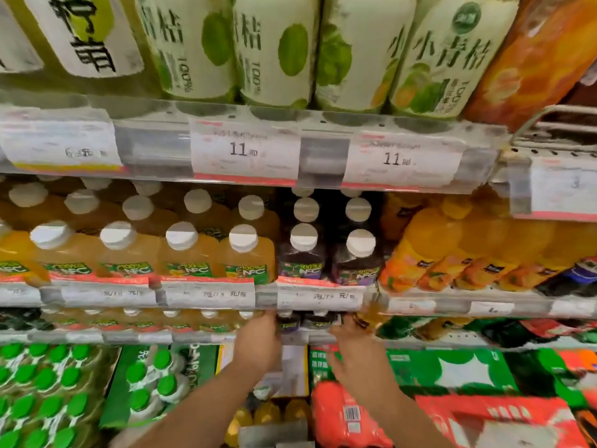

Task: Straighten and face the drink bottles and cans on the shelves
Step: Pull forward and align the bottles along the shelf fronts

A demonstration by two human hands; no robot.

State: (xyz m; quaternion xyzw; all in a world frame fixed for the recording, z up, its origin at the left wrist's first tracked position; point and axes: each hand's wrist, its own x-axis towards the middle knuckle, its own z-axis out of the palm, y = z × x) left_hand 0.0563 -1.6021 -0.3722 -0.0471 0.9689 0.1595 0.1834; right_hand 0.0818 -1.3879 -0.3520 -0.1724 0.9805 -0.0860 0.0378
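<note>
Reaching up from the bottom of the view, both arms stretch to the third shelf down, where small juice bottles stand behind a price rail. The left hand (258,344) lies against the front of the row where the yellow-orange small bottles (181,320) give way to the dark purple small bottles (307,320); its fingers are hidden past the rail, so whether it grips anything cannot be told. The right hand (350,342) is blurred, and a tilted amber bottle (371,313) shows just at its fingers, which seem to curl round it, though the hold is not sharp enough to be sure.

On the shelf above stand larger bottles with white caps and green "100% NFC" labels: a long run of yellow-orange juice bottles (190,253) on the left, two files of dark purple juice bottles (303,253) beside them, then orange-capped bottles (433,250) on the right. The top shelf carries tall pale green-labelled bottles (277,50) facing forward. Green-capped bottles (42,392) sit low on the left.
</note>
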